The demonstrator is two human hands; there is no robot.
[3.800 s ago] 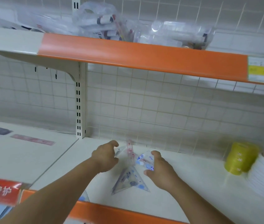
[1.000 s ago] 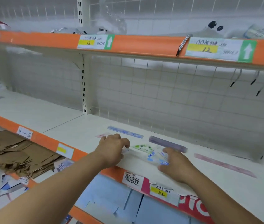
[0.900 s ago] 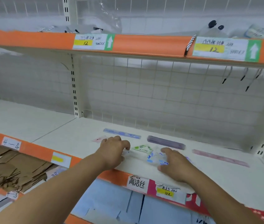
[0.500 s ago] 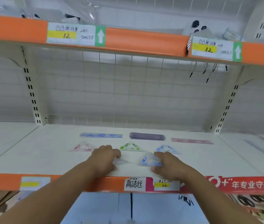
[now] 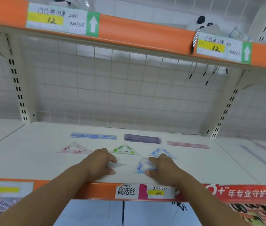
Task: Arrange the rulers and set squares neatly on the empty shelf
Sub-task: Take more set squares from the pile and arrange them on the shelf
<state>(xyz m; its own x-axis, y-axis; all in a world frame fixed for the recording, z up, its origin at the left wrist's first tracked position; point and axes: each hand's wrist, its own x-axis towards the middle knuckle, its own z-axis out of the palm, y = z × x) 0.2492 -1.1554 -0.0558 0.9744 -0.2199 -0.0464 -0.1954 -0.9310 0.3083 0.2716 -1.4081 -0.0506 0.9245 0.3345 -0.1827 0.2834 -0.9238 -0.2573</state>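
Plastic, by the look of it. Where is the piece you're on? (spotter)

My right hand (image 5: 163, 168) holds the blue set square (image 5: 140, 167) at six o'clock on the shelf (image 5: 31, 160), close to the front lip, with a finger along its top edge and the thumb at its base. My left hand (image 5: 99, 165), at nine o'clock from it, curls over a pale set square (image 5: 116, 164) whose tip pokes out toward three o'clock. (me)

How will it handle? (spotter)

Light, stiff and slick, I judge. Lying flat it gives little to pinch, so I would take it by two edges or slide it. Thin corners could snap if bent. (me)

And around it? (spotter)

Toward twelve o'clock lies a row of three: a pink set square (image 5: 73, 149), a green set square (image 5: 125, 150) and a second blue set square (image 5: 157, 151), partly behind my right fingers. Beyond them are a blue ruler (image 5: 93, 136) at eleven, a purple ruler stack (image 5: 142, 138) at twelve and a pink ruler (image 5: 187, 145) at one. The shelf is smooth white board. A wire grid (image 5: 112, 87) backs it, and an orange-edged upper shelf (image 5: 145, 35) with price labels (image 5: 55, 19) hangs overhead. (me)
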